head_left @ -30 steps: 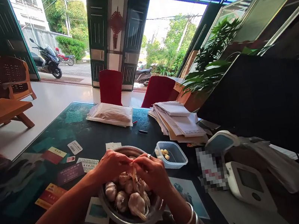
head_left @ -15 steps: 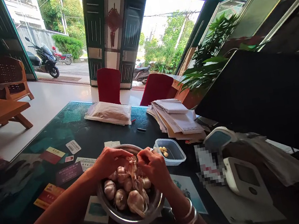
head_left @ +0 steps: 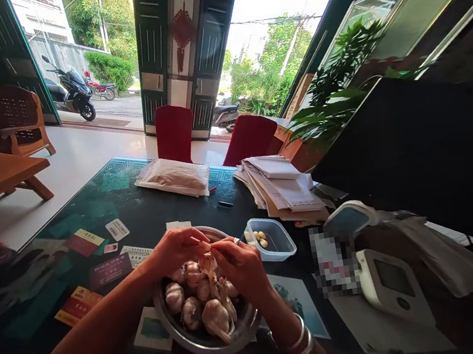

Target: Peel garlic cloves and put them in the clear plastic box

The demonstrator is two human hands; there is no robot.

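Head view: a steel bowl stands on the dark table, and garlic bulbs lie heaped inside it. Above its 12 o'clock side, the left hand comes in from 11 o'clock and the right hand from 2 o'clock, their fingertips nearly meeting. Between them is a small pale piece, probably a garlic clove, though it is too small to be sure.

The left hand pinches this piece between thumb and forefinger, with hardly any gap beyond its width. The right hand's thumb and forefinger are drawn close together just beside it; whether they pinch the piece or some skin, I cannot tell.

The piece should be very light and firm, slippery where bare, and easily bruised by a nail. A light fingertip hold at its sides looks best. The bulbs should also be light, hard beneath dry, papery skin that flakes and slides; they are best taken around the widest part, while the stems look brittle.

Just beside the bowl, at 2 o'clock, sits a clear plastic box with a few pale cloves inside. Several cards lie towards 10 o'clock.
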